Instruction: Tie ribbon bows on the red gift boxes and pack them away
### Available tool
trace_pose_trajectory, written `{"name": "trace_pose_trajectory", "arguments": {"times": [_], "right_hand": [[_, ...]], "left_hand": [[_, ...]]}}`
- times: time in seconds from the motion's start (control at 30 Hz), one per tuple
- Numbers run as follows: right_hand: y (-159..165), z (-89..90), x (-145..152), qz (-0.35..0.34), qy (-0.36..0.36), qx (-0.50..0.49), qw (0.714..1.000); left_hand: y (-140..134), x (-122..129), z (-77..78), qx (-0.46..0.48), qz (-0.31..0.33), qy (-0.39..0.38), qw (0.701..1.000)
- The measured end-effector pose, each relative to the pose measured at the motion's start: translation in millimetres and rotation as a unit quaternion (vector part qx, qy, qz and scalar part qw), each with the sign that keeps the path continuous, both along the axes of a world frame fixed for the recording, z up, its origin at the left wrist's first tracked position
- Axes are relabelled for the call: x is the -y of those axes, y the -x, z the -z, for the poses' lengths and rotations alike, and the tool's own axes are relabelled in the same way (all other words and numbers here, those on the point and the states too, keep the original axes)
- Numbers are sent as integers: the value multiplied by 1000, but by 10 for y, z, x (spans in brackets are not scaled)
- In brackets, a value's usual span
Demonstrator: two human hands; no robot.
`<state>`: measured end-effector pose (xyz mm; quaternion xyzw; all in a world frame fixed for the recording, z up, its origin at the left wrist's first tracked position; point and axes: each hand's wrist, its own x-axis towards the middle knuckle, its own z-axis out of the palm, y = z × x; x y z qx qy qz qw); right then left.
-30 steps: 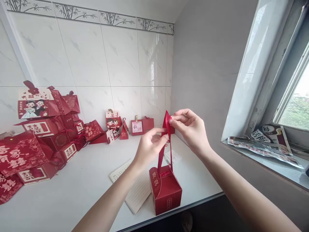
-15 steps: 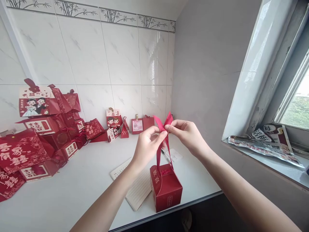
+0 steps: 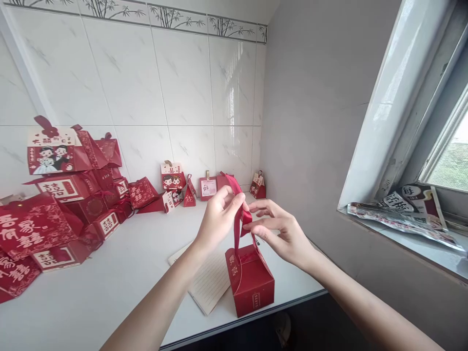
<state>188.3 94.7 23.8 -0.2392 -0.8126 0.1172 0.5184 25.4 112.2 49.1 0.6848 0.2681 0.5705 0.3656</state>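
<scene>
A small red gift box (image 3: 254, 292) with gold lettering stands upright near the table's front edge. From its top a red ribbon (image 3: 237, 231) rises to my hands. My left hand (image 3: 221, 209) is closed, pinching the ribbon between thumb and fingers above the box, with one end sticking up behind the fingertips. Just right of it, my right hand (image 3: 278, 231) has its fingers apart, and the fingertips are at the ribbon's hanging part. Whether they touch it is hard to make out. Partly under the box lies a lined notepad (image 3: 208, 285).
Several red boxes (image 3: 58, 219) are piled on the left of the white table (image 3: 120, 292). Smaller red boxes (image 3: 171, 183) line the tiled wall, and another box (image 3: 258, 186) stands in the corner. Silvery packets (image 3: 405, 214) lie on the windowsill at right.
My right hand has let go of the upper ribbon and moved down and right, its fingers spreading. The left hand keeps its pinch, and the ribbon's right end now hangs down.
</scene>
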Motion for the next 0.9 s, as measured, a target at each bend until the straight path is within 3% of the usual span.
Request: {"name": "trace_pose_trajectory", "arguments": {"times": [0.17,0.27,0.5,0.73,0.9], "right_hand": [[46,42,-16,-28,188,-123,974],[60,33,-21,-44,263,-108,958],[91,3,61,117,236,-60,963],[64,-11,94,16,229,-151,961],[36,-56,41,82,245,-165,952]], "left_hand": [[-16,69,1,-57,6,-56,997],[-22,91,7,-81,11,-80,993],[-27,95,33,-110,-17,-101,989],[-17,93,57,-85,-22,-78,993],[-22,90,111,-62,0,-73,995]]}}
